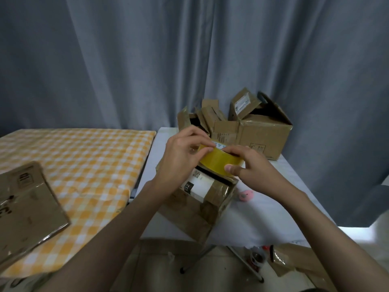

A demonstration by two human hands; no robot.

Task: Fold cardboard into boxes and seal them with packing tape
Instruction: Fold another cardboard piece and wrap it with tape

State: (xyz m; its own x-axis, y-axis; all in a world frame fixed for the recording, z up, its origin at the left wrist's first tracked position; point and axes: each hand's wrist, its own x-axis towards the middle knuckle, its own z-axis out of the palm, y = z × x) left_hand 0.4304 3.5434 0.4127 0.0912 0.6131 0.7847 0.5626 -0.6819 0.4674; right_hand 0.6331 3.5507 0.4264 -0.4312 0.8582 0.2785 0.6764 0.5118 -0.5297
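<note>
Right hand (245, 165): fingers curled over the far rim and thumb pressed on the near face of the tape roll (220, 163), clamped on it. Left hand (185, 152): fingertips pinched together at the roll's upper edge, apparently picking at the tape end; whether a free end is held cannot be told.

The roll is held in the air between both hands, directly above the small box (207, 194) that sits on the white bench (263, 209). Beyond the hands stand two open, worn boxes (252, 129). Well to the left of the left hand a flattened carton (27, 209) lies on the checked cloth (88, 157). A small pink object (245, 195) lies on the bench just under the right wrist.

Risks, as judged:
- The tape end may split or re-stick to the roll if the nail lifts only a corner.
- A sharp pull could tip the small box, which overhangs the bench's near edge.
- The top flaps look unsecured; tape laid now may bridge a gap.

Orientation: the roll is tilted, its hole axis running from lower left to upper right, its broad yellow band facing the camera. The small box's long axis runs from the near left toward the far right.
</note>
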